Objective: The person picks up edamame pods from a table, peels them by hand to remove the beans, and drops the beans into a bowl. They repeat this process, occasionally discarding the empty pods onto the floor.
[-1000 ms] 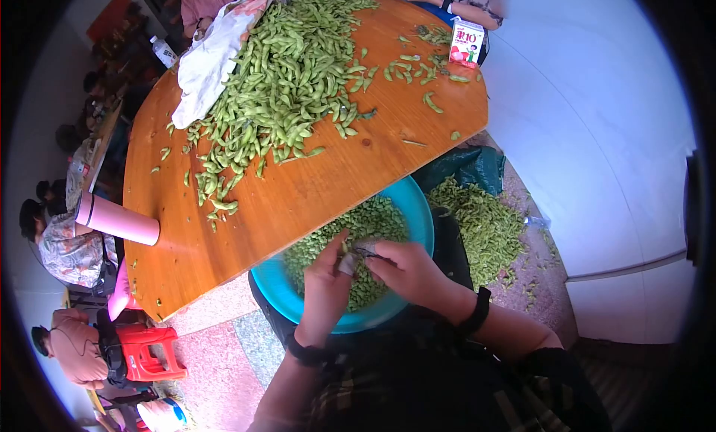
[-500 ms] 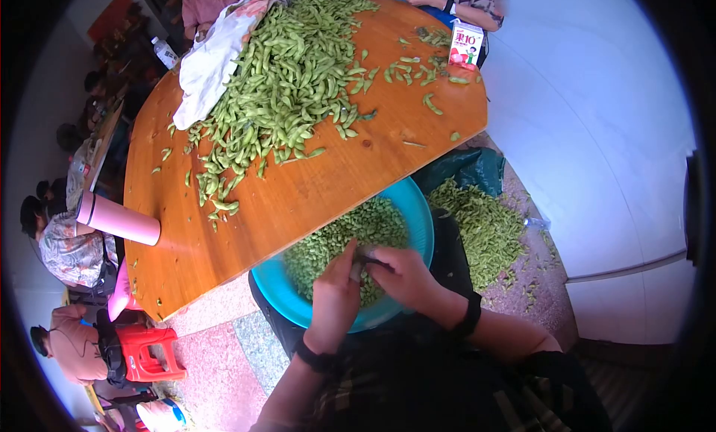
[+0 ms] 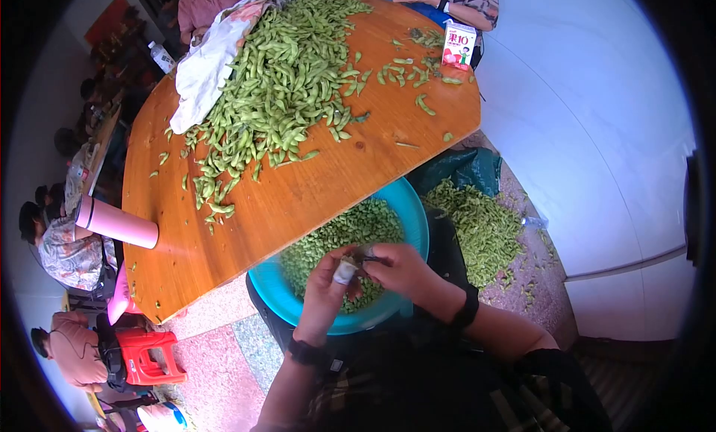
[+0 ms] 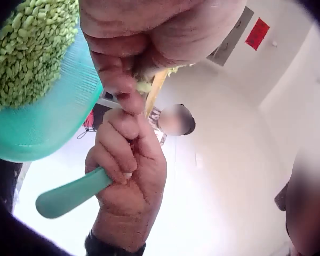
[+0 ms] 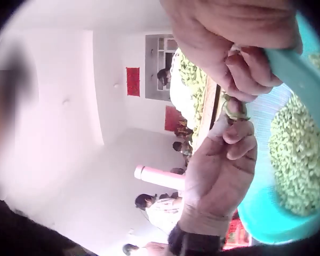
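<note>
My left hand (image 3: 321, 292) pinches a green bean pod (image 5: 228, 105) between thumb and fingertips. A white wrap (image 3: 344, 272) covers that thumb. Close beside it, my right hand (image 3: 409, 272) curls its fingers round the teal handle (image 4: 69, 196) of a small tool, whose working end is hidden in the fingers. The fingertips of both hands meet at the pod. Below them is a turquoise basin (image 3: 419, 212) holding many shelled green beans (image 3: 377, 219).
A wooden table (image 3: 246, 246) carries a big heap of pods (image 3: 291, 82), a white cloth (image 3: 201, 89), a pink tumbler (image 3: 119, 222) and a drink carton (image 3: 458, 46). Husks (image 3: 481, 234) lie piled on the floor at right. Other people sit around, near a red stool (image 3: 149, 354).
My left hand has turned, bringing its wrapped thumb into clearer view, while both hands stay together over the basin. The head view has shifted slightly.
</note>
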### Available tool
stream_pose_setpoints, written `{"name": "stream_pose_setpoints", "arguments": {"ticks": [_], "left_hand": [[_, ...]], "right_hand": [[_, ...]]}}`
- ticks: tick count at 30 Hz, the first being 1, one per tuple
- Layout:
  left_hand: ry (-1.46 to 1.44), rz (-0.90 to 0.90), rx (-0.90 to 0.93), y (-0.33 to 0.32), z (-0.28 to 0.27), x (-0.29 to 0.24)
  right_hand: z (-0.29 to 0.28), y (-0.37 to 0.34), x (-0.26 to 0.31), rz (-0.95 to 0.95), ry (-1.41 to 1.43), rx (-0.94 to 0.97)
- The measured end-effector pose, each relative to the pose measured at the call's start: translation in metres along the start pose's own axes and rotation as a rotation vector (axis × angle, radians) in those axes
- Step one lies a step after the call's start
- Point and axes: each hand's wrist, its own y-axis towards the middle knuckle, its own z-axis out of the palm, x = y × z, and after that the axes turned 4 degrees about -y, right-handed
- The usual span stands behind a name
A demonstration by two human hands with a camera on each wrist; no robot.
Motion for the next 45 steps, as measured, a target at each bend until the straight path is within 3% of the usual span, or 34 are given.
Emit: {"name": "stream_pose_setpoints", "arguments": {"ticks": [4,6,10,12,19,22,24,25,26,27,28,29,31,33,36,38,40,45], "left_hand": [[0.122,-0.003,-0.073,0.006,0.002,0.003],[0.028,-0.004,-0.108,0.007,0.001,0.006],[-0.010,-0.059,-0.082,0.009,0.000,0.004],[-0.224,-0.169,-0.133,0.010,0.001,0.007],[-0.275,-0.241,-0.128,0.010,-0.011,0.008],[-0.091,-0.206,-0.148,0.009,-0.025,0.022],[0.960,0.441,0.061,0.008,-0.043,0.038],[1.258,0.523,-0.064,-0.004,-0.032,0.019],[1.272,0.529,-0.085,-0.006,-0.036,0.003],[1.127,0.451,-0.137,-0.008,-0.045,-0.011],[0.977,0.375,-0.184,-0.011,-0.051,-0.027],[0.980,0.381,-0.356,-0.012,-0.052,-0.051],[1.226,0.616,-0.517,0.002,-0.083,-0.083],[1.375,0.533,-0.649,0.020,-0.098,-0.115],[1.595,0.536,-0.578,0.046,-0.139,-0.115],[1.544,0.490,-0.592,0.051,-0.144,-0.118],[1.484,0.492,-0.660,0.051,-0.144,-0.121],[1.263,0.450,-0.696,0.046,-0.132,-0.110]], "right_hand": [[0.006,-0.001,0.005,-0.099,-0.048,-0.055],[0.006,-0.001,0.008,-0.100,-0.164,-0.059],[0.008,-0.004,0.011,-0.138,-0.109,-0.077],[0.008,-0.004,0.011,-0.132,-0.177,-0.081],[0.005,-0.001,-0.003,-0.122,-0.115,-0.120],[-0.006,-0.002,0.007,-0.063,-0.119,-0.229],[-0.029,-0.006,0.012,-0.110,-0.157,-0.366],[-0.049,-0.007,-0.004,-0.109,-0.252,-0.457],[-0.070,-0.012,-0.014,-0.131,-0.256,-0.518],[-0.094,-0.021,-0.018,-0.033,-0.481,-0.585],[-0.118,-0.024,-0.042,-0.128,-0.528,-0.678],[-0.140,-0.033,-0.055,-0.079,-0.660,-0.691],[-0.152,-0.048,-0.050,0.017,-0.543,-0.718],[-0.148,-0.051,-0.057,0.056,-0.480,-0.718],[-0.137,-0.055,-0.073,0.143,-0.480,-0.637],[-0.115,-0.051,-0.070,0.069,-0.507,-0.640],[-0.097,-0.047,-0.051,0.148,-0.530,-0.603],[-0.054,-0.018,0.000,-0.031,-0.300,-0.330]]}}
